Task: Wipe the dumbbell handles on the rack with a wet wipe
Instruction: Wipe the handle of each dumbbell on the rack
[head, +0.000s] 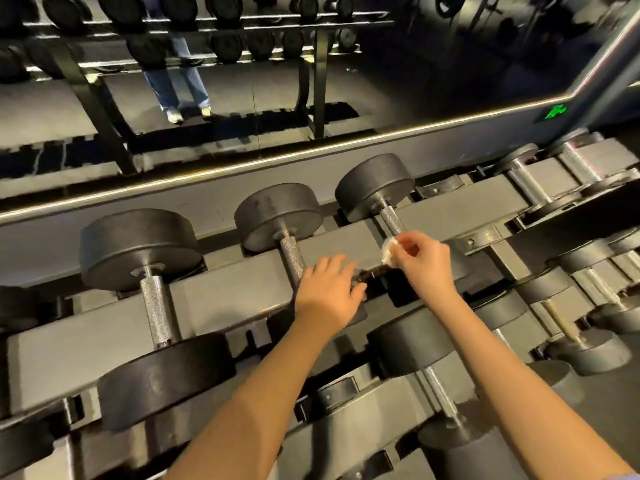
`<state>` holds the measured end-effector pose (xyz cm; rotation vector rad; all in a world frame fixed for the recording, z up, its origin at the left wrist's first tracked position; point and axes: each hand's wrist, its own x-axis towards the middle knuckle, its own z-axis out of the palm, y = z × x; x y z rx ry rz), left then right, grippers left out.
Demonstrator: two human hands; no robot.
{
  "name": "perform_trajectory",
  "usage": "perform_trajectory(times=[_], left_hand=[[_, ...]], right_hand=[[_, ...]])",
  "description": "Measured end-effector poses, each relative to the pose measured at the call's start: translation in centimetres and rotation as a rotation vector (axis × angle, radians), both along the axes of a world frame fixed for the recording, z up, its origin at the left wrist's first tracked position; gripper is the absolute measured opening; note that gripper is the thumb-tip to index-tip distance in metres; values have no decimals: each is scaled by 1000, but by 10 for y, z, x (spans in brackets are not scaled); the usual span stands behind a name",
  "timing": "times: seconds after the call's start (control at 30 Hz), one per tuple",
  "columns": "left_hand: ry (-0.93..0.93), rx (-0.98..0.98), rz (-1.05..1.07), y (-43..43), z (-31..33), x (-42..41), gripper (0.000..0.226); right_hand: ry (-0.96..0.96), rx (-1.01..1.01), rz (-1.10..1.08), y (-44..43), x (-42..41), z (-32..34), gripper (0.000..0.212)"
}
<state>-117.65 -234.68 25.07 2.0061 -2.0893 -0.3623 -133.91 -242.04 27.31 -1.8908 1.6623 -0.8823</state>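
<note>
The right hand (427, 263) pinches a crumpled white wet wipe (388, 250) against the knurled steel handle (393, 220) of a black round-headed dumbbell on the grey metal rack (221, 296) — upper tier. The left hand (329, 292), fingers loosely spread, rests on the neighbouring dumbbell's near end.

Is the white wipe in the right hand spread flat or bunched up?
Bunched up: the white wet wipe is a crumpled wad pinched in the right hand, no flat sheet showing.
</note>
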Motion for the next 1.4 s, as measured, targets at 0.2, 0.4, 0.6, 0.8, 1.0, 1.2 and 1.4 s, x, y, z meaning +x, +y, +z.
perform_trajectory(times=[0.2,0.4,0.6,0.8,1.0,1.2,1.4], left_hand=[[-112,-106,16,4,-4,-5,49],[-126,-50,53,4,-1,-6,54],[-162,-30,80,6,1,-8,53],[-163,-30,92,6,1,-8,54],[-146,-57,104,7,4,-9,58],[-122,-64,102,7,5,-8,57],[-109,-64,97,6,3,-8,55]], right_hand=[[144,-46,-12,-47,-27,-2,9],[387,79,76,-96,-17,-16,18],[364,5,96,-122,4,-17,17],[300,5,96,-129,0,-21,13],[472,143,157,-124,-17,-23,13],[173,72,29,-141,-2,-23,14],[105,123,92,-142,-5,-21,20]])
